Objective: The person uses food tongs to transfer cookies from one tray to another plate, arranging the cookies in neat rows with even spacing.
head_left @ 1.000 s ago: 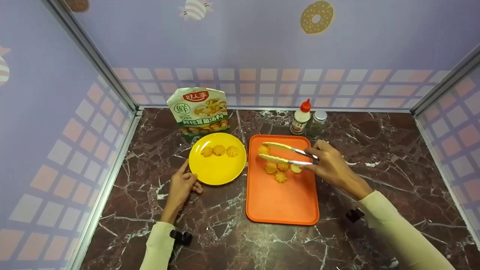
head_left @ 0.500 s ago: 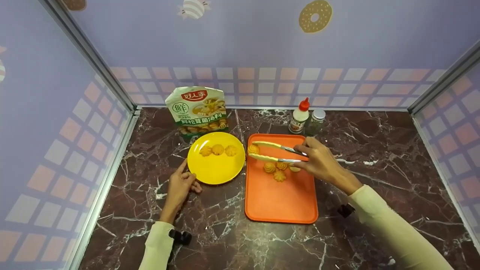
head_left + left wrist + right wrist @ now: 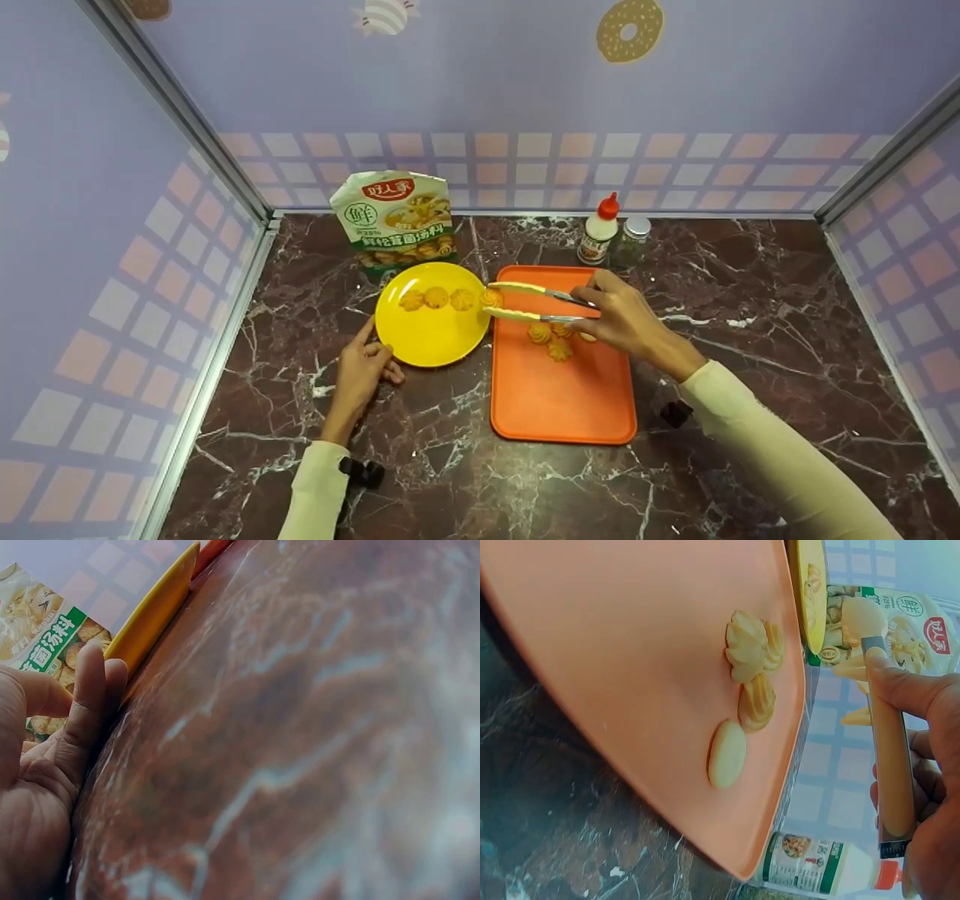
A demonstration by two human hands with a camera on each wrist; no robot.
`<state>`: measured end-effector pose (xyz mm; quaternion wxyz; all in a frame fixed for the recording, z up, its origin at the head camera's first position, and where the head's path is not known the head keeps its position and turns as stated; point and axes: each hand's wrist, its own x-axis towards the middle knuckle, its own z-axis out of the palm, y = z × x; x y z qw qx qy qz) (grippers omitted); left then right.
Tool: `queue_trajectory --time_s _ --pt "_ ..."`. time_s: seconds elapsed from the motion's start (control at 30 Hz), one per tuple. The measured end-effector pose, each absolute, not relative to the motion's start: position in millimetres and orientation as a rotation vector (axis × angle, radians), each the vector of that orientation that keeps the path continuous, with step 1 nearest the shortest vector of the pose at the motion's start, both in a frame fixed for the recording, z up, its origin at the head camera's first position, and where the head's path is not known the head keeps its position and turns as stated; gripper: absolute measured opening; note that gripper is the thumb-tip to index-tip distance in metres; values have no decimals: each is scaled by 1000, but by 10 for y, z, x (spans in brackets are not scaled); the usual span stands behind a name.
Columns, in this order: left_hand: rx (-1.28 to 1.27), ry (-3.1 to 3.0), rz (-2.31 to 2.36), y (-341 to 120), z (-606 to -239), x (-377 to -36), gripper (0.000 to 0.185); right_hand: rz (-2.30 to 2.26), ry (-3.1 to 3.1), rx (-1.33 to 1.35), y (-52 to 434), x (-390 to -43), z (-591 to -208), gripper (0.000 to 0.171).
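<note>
Snugly, the right hand grips tongs, tips apart and clamped on one cookie by the plate's right rim. Three cookies lie on the plate, four on the tray. Low from the left, the left hand touches the plate's edge; whether it pinches, I cannot tell.

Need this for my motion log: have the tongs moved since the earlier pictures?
Yes: the tongs shifted left relative to the orange tray, toward the yellow plate.
</note>
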<state>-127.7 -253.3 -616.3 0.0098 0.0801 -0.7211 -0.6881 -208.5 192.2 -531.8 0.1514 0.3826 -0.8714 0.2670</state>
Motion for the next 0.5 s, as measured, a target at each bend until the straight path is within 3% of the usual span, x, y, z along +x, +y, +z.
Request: queue_trajectory --time_s 0.5 --pt "255 -2219 -2181 -2526 -6152 -1270 74 753 -2564 1110 1759 -2068 -5334 40"
